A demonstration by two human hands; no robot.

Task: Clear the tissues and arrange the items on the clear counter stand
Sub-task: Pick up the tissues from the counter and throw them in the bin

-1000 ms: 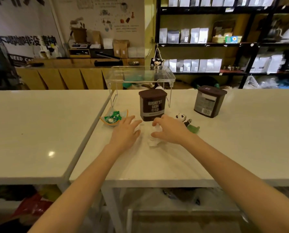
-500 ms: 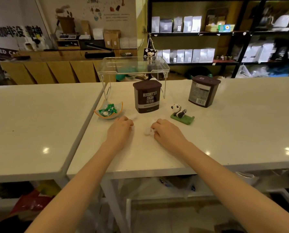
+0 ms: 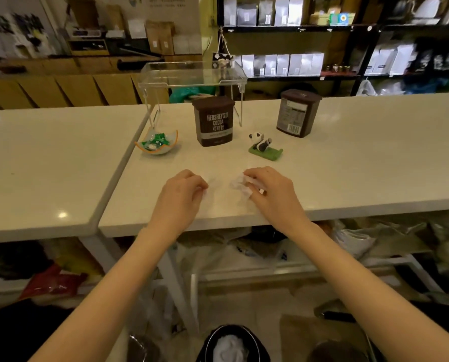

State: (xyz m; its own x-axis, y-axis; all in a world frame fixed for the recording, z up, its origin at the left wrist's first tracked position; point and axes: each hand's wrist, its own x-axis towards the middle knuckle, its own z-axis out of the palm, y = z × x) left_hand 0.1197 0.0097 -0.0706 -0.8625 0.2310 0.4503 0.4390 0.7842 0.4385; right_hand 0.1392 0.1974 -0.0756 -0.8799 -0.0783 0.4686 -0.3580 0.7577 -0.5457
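My right hand (image 3: 271, 190) is closed around a crumpled white tissue (image 3: 240, 184) just above the white counter (image 3: 348, 165). My left hand (image 3: 184, 192) is curled beside it, with a bit of white tissue at its fingertips. Behind them stand a brown Hershey's cocoa tub (image 3: 214, 121), a panda figure on a green base (image 3: 263, 147) and a second brown tub (image 3: 297, 113). A small dish of green candies (image 3: 156, 143) sits at the left. The clear counter stand (image 3: 192, 74) is at the back with nothing on top.
A black bin (image 3: 231, 343) with white tissue inside stands on the floor below the counter's front edge. A second white table (image 3: 48, 158) adjoins on the left. Bags and clutter fill the shelf under the counter. Dark shelves with pouches line the back wall.
Both hands have drawn back from the cocoa tub toward the counter's front edge, gathering the tissues. The view has tilted down, so the bin on the floor now shows.
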